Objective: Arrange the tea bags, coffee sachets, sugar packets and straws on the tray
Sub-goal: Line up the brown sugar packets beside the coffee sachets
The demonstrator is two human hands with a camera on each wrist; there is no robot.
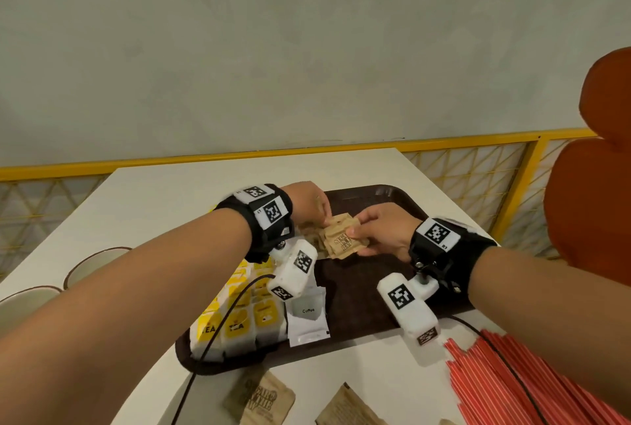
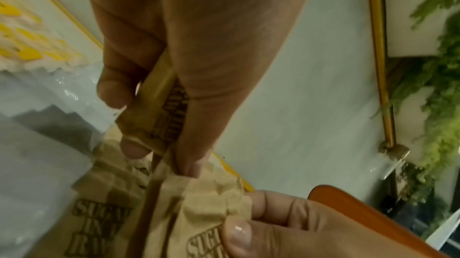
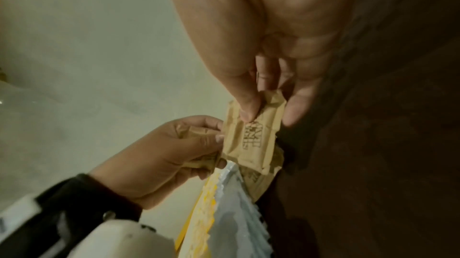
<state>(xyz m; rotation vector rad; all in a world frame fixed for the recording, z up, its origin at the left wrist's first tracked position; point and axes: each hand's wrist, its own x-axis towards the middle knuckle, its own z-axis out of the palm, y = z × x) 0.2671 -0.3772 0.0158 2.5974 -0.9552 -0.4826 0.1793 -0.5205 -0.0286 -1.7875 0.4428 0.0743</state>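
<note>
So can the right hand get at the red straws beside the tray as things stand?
Probably not yet. The red straws lie uncovered on the table just under the right forearm, but the right hand is pinching a brown sugar packet over the tray, so it must release that first.

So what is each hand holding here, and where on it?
Both hold brown sugar packets: the right hand pinches one by its end; the left hand grips another across its middle.

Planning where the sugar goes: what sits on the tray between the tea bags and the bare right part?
In the head view, white coffee sachets lie between the yellow tea bags and the bare brown tray floor.
</note>
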